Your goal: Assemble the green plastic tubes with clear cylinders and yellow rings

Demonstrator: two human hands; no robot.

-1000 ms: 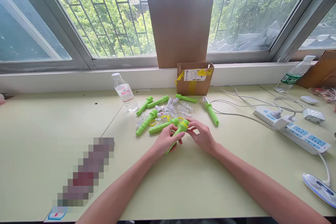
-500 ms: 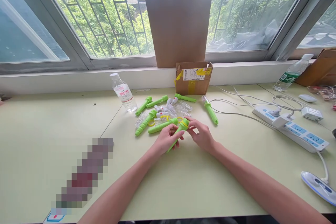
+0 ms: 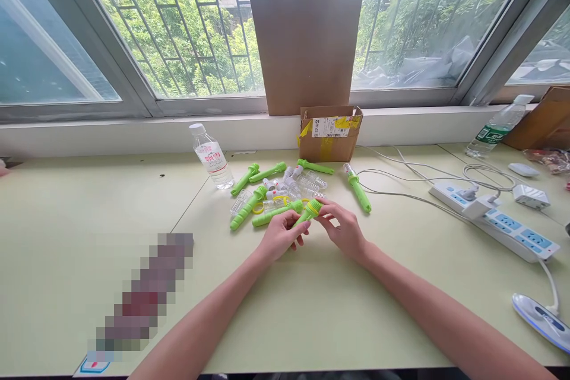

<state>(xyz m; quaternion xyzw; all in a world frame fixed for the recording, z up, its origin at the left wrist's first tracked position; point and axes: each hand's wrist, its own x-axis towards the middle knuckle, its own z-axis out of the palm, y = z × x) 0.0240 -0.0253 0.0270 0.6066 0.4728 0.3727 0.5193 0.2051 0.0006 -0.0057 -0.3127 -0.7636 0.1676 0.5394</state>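
My left hand (image 3: 281,236) is closed around the shaft of a green plastic watering spike (image 3: 312,209), which tilts with its ribbed head up and to the right. A thin yellow ring shows around that head. At the head's right side, my right hand (image 3: 342,227) pinches with thumb and fingertips; whether it grips the ring or the green plastic is hard to see. Just behind lies another green spike (image 3: 276,214). Loose yellow rings (image 3: 258,208) and clear plastic tubes (image 3: 307,181) are heaped with small white fittings (image 3: 288,175) beyond my hands.
A green spike with a clear top (image 3: 357,190) lies to the right. Behind the pile stands a cardboard box (image 3: 328,145), with a water bottle (image 3: 214,160) to its left. A power strip (image 3: 494,219) and cables occupy the right side.
The held spike has turned slightly in my left hand, and its lower end no longer shows below the fingers. The view has shifted slightly; both hands stay in nearly the same place.
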